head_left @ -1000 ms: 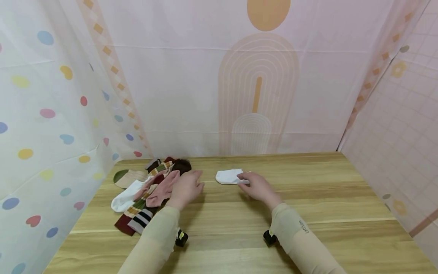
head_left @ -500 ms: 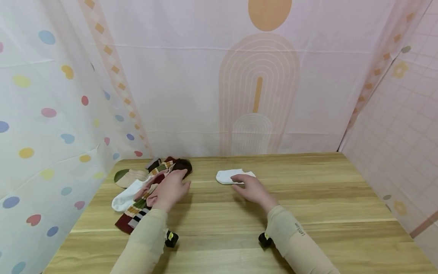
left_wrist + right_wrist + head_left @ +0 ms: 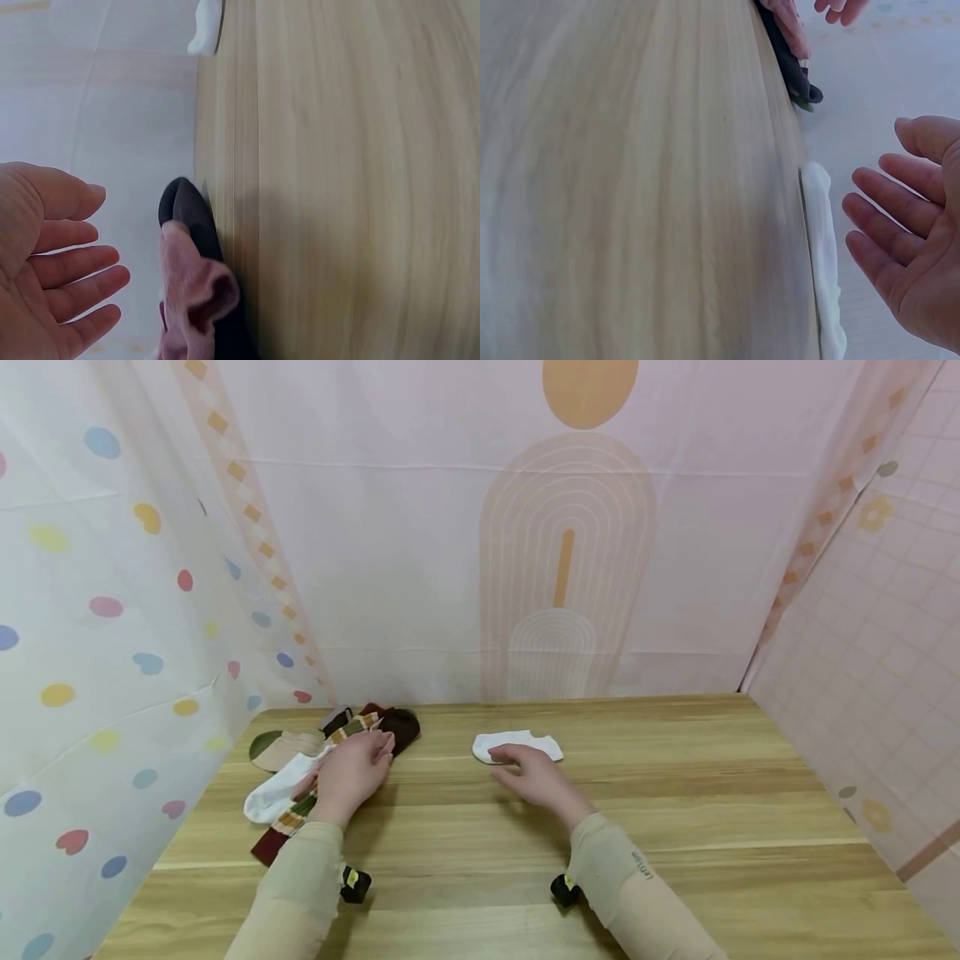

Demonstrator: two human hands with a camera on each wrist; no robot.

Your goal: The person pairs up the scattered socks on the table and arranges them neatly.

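Over the pile of socks at the left of the head view is my left hand [image 3: 352, 778], palm down with loosely bent fingers and nothing held. Beneath it the left wrist view shows a pink sock [image 3: 184, 281] on top of a dark sock [image 3: 196, 214]. My right hand [image 3: 538, 777] hovers at the near side of a white ankle sock [image 3: 519, 740] that lies flat by itself, its fingertips overlapping the sock in the head view. In the right wrist view that hand's fingers are spread and bare, apart from the white sock's edge [image 3: 823, 255].
Around the pile lie another white sock [image 3: 277, 795], a beige sock with an olive toe [image 3: 288, 750] and a maroon-ended striped sock [image 3: 272, 845]. Behind the wooden table [image 3: 675, 827] hangs a patterned cloth [image 3: 405, 568], with more cloth at both sides.
Both hands have shifted left: the left one further over the sock pile, covering the pink sock in the head view, the right one along the white ankle sock. The socks lie where they were.
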